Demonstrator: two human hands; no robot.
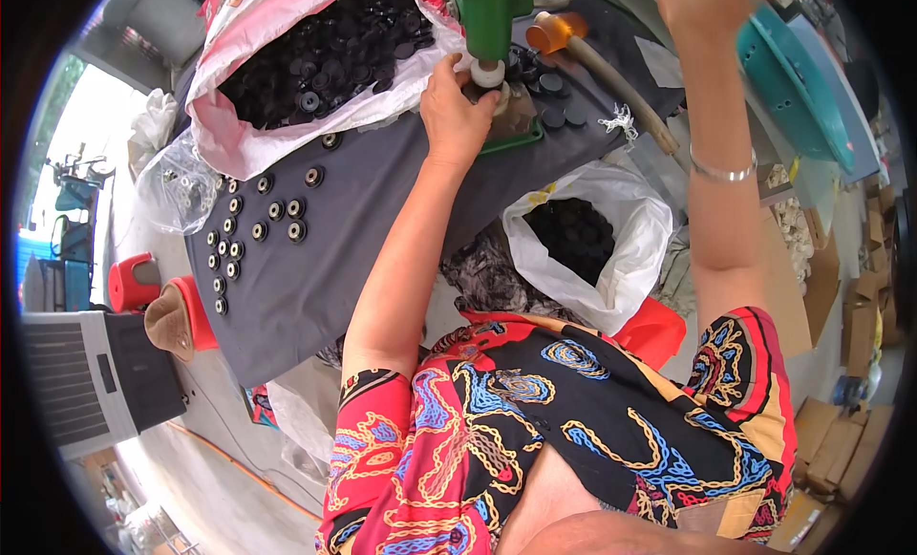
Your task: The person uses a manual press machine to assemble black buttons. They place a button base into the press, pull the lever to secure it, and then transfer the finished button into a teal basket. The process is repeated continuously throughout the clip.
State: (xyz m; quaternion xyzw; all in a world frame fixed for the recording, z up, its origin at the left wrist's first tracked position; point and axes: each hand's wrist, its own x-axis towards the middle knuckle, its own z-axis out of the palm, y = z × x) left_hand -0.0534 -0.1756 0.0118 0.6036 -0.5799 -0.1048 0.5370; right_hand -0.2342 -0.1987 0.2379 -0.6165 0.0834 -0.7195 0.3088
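My left hand point(457, 111) is at the green press point(489, 20), thumb and forefinger curled together just under its white round tip point(487, 74). Something small and dark sits between the fingers, mostly hidden by them. My right hand point(709, 12) is raised at the upper edge, right of the press; its fingers run out of the picture, so I cannot see what it holds. A large pink-lined sack point(205, 111) full of black round parts point(320, 63) lies left of the press. More black discs point(552, 85) lie by the press's base.
Several black wheels with metal centres point(276, 210) are spread over the dark tablecloth point(353, 202). A mallet with an orange head point(556, 32) lies right of the press. Nearer me stands a white bag point(626, 211) of black parts. Red stools point(134, 283) stand at left, cardboard boxes point(841, 440) at right.
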